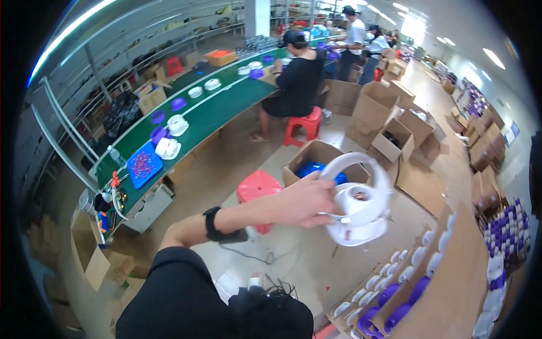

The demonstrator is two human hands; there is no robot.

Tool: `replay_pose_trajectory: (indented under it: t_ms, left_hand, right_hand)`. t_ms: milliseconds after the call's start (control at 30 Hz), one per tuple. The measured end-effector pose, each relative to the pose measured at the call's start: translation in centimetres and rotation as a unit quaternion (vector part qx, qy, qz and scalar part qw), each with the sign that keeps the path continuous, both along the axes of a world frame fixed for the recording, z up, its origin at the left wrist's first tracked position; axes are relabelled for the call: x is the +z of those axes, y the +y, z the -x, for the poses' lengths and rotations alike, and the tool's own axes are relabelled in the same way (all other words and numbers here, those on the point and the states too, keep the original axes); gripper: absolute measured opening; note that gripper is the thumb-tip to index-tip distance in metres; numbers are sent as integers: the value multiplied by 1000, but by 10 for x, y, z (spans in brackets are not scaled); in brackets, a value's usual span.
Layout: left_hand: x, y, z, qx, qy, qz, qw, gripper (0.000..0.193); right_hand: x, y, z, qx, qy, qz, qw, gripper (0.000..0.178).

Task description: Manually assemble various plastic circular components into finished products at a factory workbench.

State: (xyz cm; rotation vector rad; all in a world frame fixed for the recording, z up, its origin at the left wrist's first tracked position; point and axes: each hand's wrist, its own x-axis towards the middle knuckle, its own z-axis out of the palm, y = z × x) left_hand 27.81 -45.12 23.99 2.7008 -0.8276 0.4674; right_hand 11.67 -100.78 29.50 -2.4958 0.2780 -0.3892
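Observation:
My left hand [307, 200] reaches out to the right from a black sleeve, with a black band on the wrist. Its fingers are closed on a white plastic housing [361, 217] that has a large ring-shaped loop. Inside the round opening of the housing, small coppery parts show. The housing hangs in the air above the floor, beside an open carton [302, 161] with blue plastic in it. Below the hand stands a red stool [258, 186]. My right hand is out of view.
A green workbench [220, 104] curves along the left, bearing white and purple housings and a blue tray [134, 175] of small red parts. A seated co-worker [302, 79] faces it. Cartons [372, 107] stand at right; partitioned boxes of white and purple parts [389, 294] lie lower right.

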Motion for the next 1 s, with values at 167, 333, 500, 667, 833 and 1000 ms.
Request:
replay_pose_trajectory:
  t_ms: [167,333,500,667,833,1000]
  left_hand:
    - [-94,129,113,141,84,144,976,21]
    - [-149,189,188,287,152,235,916,20]
    - [-170,229,217,373,135,297,869,17]
    - [-190,313,203,470,127,283,826,18]
    - [-228,413,177,520,156,289,789,21]
    - [-274,523,178,590,161,201,765,23]
  right_hand:
    - [-38,135,3,127,78,31,988,62]
    - [-74,304,-75,322,174,109,924,37]
    - [-183,423,-148,487,171,108,850,35]
    - [-212,559,-194,555,198,121,799,33]
    - [-231,657,-233,594,169,97,781,34]
    - [-240,783,-259,665,123,127,726,31]
